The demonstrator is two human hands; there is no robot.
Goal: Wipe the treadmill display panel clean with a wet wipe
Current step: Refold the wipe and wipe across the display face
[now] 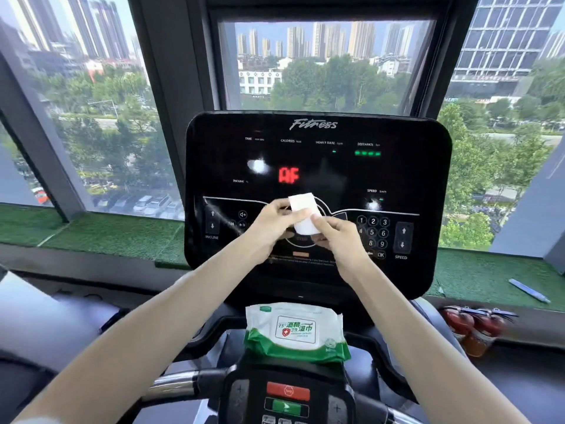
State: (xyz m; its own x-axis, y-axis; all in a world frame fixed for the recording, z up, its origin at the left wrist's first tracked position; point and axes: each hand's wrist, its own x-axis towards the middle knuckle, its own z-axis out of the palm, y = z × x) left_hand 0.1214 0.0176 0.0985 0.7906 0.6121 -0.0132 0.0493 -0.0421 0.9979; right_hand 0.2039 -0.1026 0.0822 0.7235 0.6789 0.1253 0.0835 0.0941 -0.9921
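Wipes pack (296, 332) lies below display panel (318, 166); pen (529, 290) on right ledge (489, 276)

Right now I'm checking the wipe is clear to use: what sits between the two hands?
In the head view, only the folded white wipe, pinched by left hand and right hand before the display panel.

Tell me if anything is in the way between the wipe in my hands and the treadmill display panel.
Nothing visible blocks it. Your left hand and right hand hold the folded wet wipe directly in front of the display panel. The wipe pack sits lower down on the console, out of the path.
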